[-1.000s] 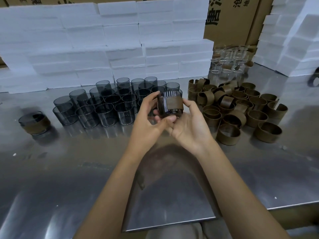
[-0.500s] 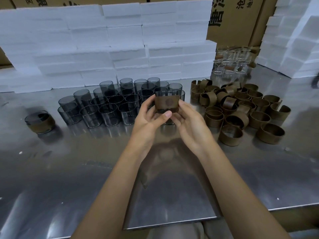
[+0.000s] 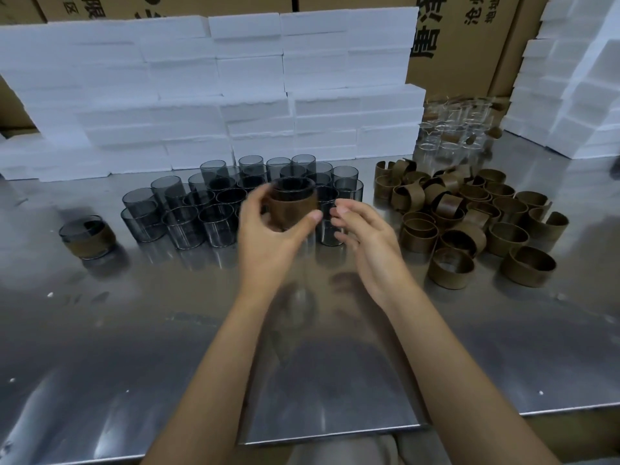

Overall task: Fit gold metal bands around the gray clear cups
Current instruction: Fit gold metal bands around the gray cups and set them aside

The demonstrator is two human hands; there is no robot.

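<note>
Here the left hand (image 3: 268, 236) curls its fingers around a smoky gray cup (image 3: 291, 199) wrapped in a dull gold band (image 3: 288, 209), above the shiny steel table (image 3: 100, 330); the right hand (image 3: 365, 243) hangs beside, fingers loose, empty.

White foam blocks (image 3: 214, 95) stacked at back of steel table (image 3: 100, 364), w/ cardboard boxes (image 3: 469, 45) behind.

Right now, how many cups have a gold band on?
2. One banded cup is held in the left hand. The other stands alone at the table's far left. None shows among the bare cups, though some may be hidden.
</note>
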